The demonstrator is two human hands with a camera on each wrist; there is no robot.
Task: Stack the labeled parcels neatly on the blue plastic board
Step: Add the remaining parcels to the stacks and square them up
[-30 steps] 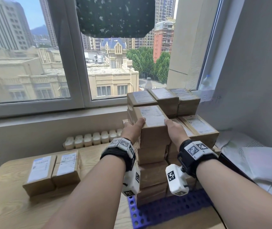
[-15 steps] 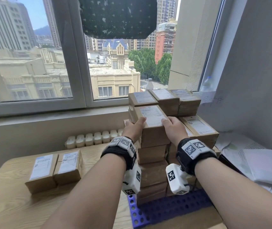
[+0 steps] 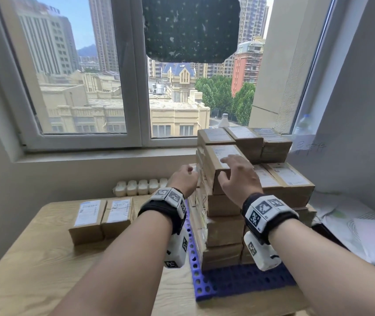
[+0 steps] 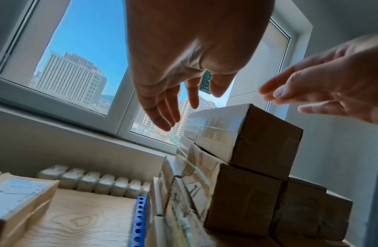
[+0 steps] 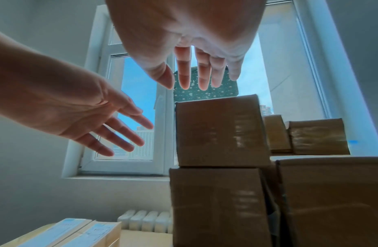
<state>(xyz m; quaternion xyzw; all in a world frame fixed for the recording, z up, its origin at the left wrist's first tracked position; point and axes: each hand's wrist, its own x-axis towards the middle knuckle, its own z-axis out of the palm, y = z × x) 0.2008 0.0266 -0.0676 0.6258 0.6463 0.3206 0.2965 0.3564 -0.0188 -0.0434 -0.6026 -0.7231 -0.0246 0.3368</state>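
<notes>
Brown labeled parcels are stacked in columns on the blue plastic board (image 3: 246, 281). The top front parcel (image 3: 222, 166) sits on the nearest column, seen from below as parcel (image 4: 266, 138) and parcel (image 5: 220, 130). My left hand (image 3: 185, 177) hovers just left of it with straight fingers, clear of the cardboard; left hand (image 4: 179, 93) holds nothing. My right hand (image 3: 239, 173) is above the parcel's near top edge, fingers spread; right hand (image 5: 196, 70) shows a gap to the box. Two more labeled parcels (image 3: 102, 215) lie on the wooden table (image 3: 45, 270) to the left.
A window sill (image 3: 104, 153) and wall run behind the table, with a white radiator (image 3: 141, 187) below. Lower parcels (image 3: 284, 179) fill the right of the stack. White papers (image 3: 364, 233) lie at the right. A bottle (image 3: 303, 126) stands by the window.
Both hands let go of the top front parcel and drew back from its sides. The left hand moved left, and the right hand lifted over the near edge.
</notes>
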